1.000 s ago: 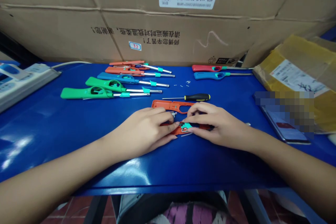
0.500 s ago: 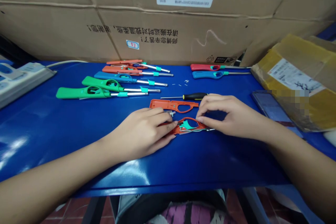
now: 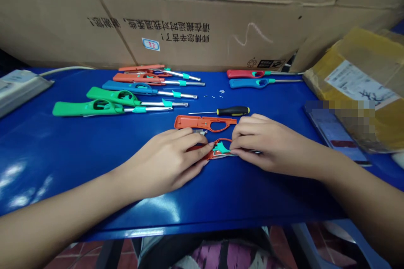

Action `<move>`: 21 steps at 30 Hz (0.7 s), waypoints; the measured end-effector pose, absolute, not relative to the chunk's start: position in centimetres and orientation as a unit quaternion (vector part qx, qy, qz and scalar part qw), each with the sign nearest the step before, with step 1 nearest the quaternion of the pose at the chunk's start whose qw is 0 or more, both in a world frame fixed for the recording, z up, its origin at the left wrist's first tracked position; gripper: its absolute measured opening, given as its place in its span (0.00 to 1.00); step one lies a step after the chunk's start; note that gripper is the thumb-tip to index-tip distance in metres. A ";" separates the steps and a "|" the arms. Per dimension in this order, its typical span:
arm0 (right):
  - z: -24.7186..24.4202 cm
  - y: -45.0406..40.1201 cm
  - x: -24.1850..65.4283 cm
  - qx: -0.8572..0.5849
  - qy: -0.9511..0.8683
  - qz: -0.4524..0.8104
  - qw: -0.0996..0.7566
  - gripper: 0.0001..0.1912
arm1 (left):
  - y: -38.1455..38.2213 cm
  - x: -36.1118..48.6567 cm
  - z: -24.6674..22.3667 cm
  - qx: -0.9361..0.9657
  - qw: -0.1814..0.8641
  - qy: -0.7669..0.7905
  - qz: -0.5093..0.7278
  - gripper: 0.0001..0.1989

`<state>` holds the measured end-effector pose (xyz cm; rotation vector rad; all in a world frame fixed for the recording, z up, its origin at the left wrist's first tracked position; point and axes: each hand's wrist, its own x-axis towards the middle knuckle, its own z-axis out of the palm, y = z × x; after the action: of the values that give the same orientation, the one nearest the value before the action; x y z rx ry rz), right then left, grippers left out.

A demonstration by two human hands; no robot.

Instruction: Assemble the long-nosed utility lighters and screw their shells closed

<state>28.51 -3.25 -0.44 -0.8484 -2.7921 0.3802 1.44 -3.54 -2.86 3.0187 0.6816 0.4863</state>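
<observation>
An orange lighter half [image 3: 224,140] lies on the blue table with a green trigger piece [image 3: 221,148] and thin wires in it. My left hand [image 3: 176,155] is closed on its left end, fingertips beside the green piece. At its right part, my right hand [image 3: 261,143] has its fingers pressed together by the green piece, covering that end. Just behind lies the other orange shell half [image 3: 205,123], with a small metal part [image 3: 201,132] partly hidden by my left fingers. A black and yellow screwdriver [image 3: 233,111] lies beyond.
Several lighters [image 3: 90,108] in green, blue and orange lie at the back left. A red lighter [image 3: 246,74] and a blue lighter [image 3: 248,83] lie at the back right, near small white bits. A power strip [image 3: 23,88], a phone [image 3: 336,134] and cardboard boxes [image 3: 362,88] edge the table.
My right hand has moved slightly left along the orange half, its fingers closer together and nearer the green piece. My left hand keeps its hold. The camera view has shifted a little.
</observation>
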 end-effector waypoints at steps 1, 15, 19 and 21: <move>-0.3 -3.3 28.5 -0.287 -0.945 0.123 0.095 0.10 | -3.6 1.4 -2.9 0.964 0.000 0.219 0.154 0.14; -0.4 -3.4 28.8 -0.280 -0.953 0.064 0.099 0.12 | -3.6 1.5 -3.2 0.962 -0.010 0.229 0.149 0.13; -0.4 -3.3 28.9 -0.271 -0.957 0.050 0.086 0.13 | -3.5 1.4 -3.2 0.962 0.006 0.228 0.152 0.13; -0.3 -3.3 28.8 -0.271 -0.958 0.045 0.084 0.13 | -3.4 1.3 -3.2 0.961 0.020 0.229 0.154 0.14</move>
<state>28.84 -3.26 -0.32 -0.8090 -2.8573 0.1340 1.28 -3.43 -3.17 2.9804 0.7114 0.4766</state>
